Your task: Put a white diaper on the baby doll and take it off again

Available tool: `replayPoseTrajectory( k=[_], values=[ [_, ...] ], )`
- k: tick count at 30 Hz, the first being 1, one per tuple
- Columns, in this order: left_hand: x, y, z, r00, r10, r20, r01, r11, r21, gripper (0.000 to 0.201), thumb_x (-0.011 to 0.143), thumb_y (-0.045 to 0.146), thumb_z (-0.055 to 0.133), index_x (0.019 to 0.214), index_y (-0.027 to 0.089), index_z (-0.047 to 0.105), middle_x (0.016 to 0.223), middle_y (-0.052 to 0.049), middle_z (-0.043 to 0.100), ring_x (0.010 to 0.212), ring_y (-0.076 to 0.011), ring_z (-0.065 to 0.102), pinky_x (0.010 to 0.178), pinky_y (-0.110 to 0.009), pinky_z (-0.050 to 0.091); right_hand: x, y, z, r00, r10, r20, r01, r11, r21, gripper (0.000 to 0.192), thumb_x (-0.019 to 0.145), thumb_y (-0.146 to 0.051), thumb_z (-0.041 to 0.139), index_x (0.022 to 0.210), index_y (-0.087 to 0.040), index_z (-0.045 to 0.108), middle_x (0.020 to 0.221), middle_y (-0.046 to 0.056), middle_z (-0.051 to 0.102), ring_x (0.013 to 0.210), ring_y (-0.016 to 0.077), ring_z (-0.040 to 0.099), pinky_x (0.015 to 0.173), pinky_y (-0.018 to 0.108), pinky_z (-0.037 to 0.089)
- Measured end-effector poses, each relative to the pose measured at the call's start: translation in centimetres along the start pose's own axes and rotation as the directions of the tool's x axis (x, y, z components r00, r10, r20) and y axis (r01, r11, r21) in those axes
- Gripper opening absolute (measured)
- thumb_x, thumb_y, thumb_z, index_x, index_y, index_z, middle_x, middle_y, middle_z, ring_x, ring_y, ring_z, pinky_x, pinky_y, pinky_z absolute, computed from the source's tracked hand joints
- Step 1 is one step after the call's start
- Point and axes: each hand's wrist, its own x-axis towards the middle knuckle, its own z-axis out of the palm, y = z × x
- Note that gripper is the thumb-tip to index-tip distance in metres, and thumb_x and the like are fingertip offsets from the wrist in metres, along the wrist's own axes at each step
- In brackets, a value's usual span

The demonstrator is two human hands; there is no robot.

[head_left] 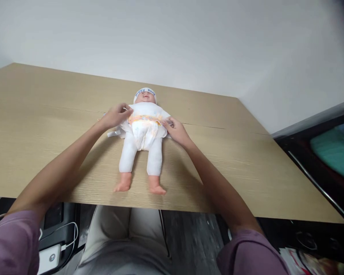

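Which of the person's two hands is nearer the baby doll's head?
The left hand: its fingertips are beside the baby doll's chest, close below the head. The right hand is farther down, beside the diaper's waistband.

Pale wall (172,46), wooden table (60,88) (faintly seamed), dark grey floor (189,244).

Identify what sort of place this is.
An indoor room, perhaps a workroom or office, though I can't be sure: a broad wood-grain table, a plain pale wall behind it, and a diapered doll lying on top.
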Motion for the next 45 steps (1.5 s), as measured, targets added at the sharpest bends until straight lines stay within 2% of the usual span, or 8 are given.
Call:
replayPoseTrajectory(
  k=[4, 9, 14, 25, 30, 37, 42, 45],
  values=[
    [0.0, 2.0, 0.6, 0.938, 0.290, -0.188, -0.258, 0.950, 0.177, 0.018, 0.109, 0.036, 0.062, 0.116, 0.021, 0.069, 0.122, -0.010, 0.079, 0.101, -0.0242, 0.070, 0.096, -0.039, 0.054, -3.5, 1.0, -1.1, 0.987, -0.057, -0.153, 0.019, 0.971, -0.238, 0.037, 0.109, -0.059, 0.057, 0.100, -0.025, 0.068, 0.098, 0.009, 0.078, 0.089, 0.0276, 0.072, 0.089, 0.042, 0.056],
    [-1.0, 5.8, 5.6, 0.824, 0.559, 0.092, -0.550, 0.750, 0.367, 0.029, 0.110, 0.046, 0.066, 0.120, 0.021, 0.076, 0.131, -0.014, 0.077, 0.129, -0.0359, 0.065, 0.116, -0.053, 0.047, -5.8, 2.3, -0.8, 0.980, -0.061, -0.190, -0.021, 0.916, -0.400, 0.026, 0.103, -0.051, 0.065, 0.099, -0.025, 0.063, 0.105, 0.012, 0.075, 0.098, 0.0308, 0.070, 0.093, 0.044, 0.054],
    [-0.7, 6.3, 8.6, 0.841, 0.493, 0.222, -0.534, 0.693, 0.484, 0.048, 0.100, 0.064, 0.077, 0.122, 0.021, 0.081, 0.143, -0.017, 0.073, 0.139, -0.0454, 0.057, 0.119, -0.062, 0.043, -5.1, 2.7, -0.7, 0.969, 0.163, -0.184, -0.222, 0.900, -0.376, 0.032, 0.095, -0.054, 0.076, 0.094, -0.027, 0.060, 0.094, 0.006, 0.072, 0.090, 0.0285, 0.068, 0.088, 0.042, 0.054],
    [-0.8, 5.6, 8.5, 0.868, 0.449, 0.209, -0.489, 0.706, 0.513, 0.056, 0.090, 0.066, 0.087, 0.128, 0.025, 0.082, 0.150, -0.014, 0.071, 0.142, -0.0482, 0.051, 0.119, -0.065, 0.042, -4.6, 1.0, -1.7, 0.941, 0.339, 0.014, -0.339, 0.941, 0.013, 0.047, 0.086, -0.065, 0.072, 0.068, -0.027, 0.053, 0.066, -0.003, 0.051, 0.069, 0.0184, 0.049, 0.070, 0.033, 0.038],
    [-0.8, 5.7, 8.5, 0.872, 0.440, 0.214, -0.483, 0.705, 0.519, 0.060, 0.087, 0.063, 0.089, 0.132, 0.024, 0.081, 0.150, -0.014, 0.071, 0.141, -0.0482, 0.052, 0.119, -0.065, 0.043, -2.8, -0.8, -2.8, 0.973, 0.221, 0.071, -0.232, 0.921, 0.312, 0.052, 0.084, -0.070, 0.075, 0.071, -0.026, 0.050, 0.069, -0.005, 0.043, 0.067, 0.0143, 0.038, 0.064, 0.029, 0.034],
    [-0.5, 5.5, 8.6, 0.880, 0.435, 0.192, -0.468, 0.725, 0.505, 0.063, 0.082, 0.059, 0.091, 0.129, 0.021, 0.076, 0.142, -0.017, 0.072, 0.137, -0.0492, 0.054, 0.114, -0.065, 0.045, 1.5, -4.2, 1.3, 0.989, 0.053, 0.139, -0.088, 0.961, 0.262, 0.043, 0.095, -0.060, 0.068, 0.074, -0.026, 0.050, 0.076, -0.002, 0.054, 0.074, 0.0165, 0.053, 0.071, 0.030, 0.048],
    [-0.5, 5.1, 9.0, 0.879, 0.446, 0.165, -0.469, 0.754, 0.459, 0.063, 0.081, 0.052, 0.092, 0.132, 0.021, 0.072, 0.142, -0.017, 0.073, 0.138, -0.0502, 0.055, 0.115, -0.066, 0.044, -1.0, -4.6, 3.2, 0.998, -0.019, -0.052, 0.029, 0.981, 0.191, 0.037, 0.106, -0.063, 0.061, 0.106, -0.027, 0.065, 0.107, 0.006, 0.073, 0.093, 0.0220, 0.068, 0.084, 0.035, 0.061],
    [-0.5, 5.0, 9.2, 0.885, 0.437, 0.161, -0.460, 0.769, 0.443, 0.067, 0.085, 0.056, 0.089, 0.137, 0.020, 0.070, 0.146, -0.019, 0.071, 0.141, -0.0518, 0.052, 0.118, -0.068, 0.042, -3.9, -4.6, 2.8, 0.961, -0.226, -0.159, 0.230, 0.973, 0.011, 0.040, 0.115, -0.058, 0.052, 0.130, -0.027, 0.072, 0.141, 0.014, 0.073, 0.130, 0.0284, 0.070, 0.113, 0.047, 0.060]
  ],
)
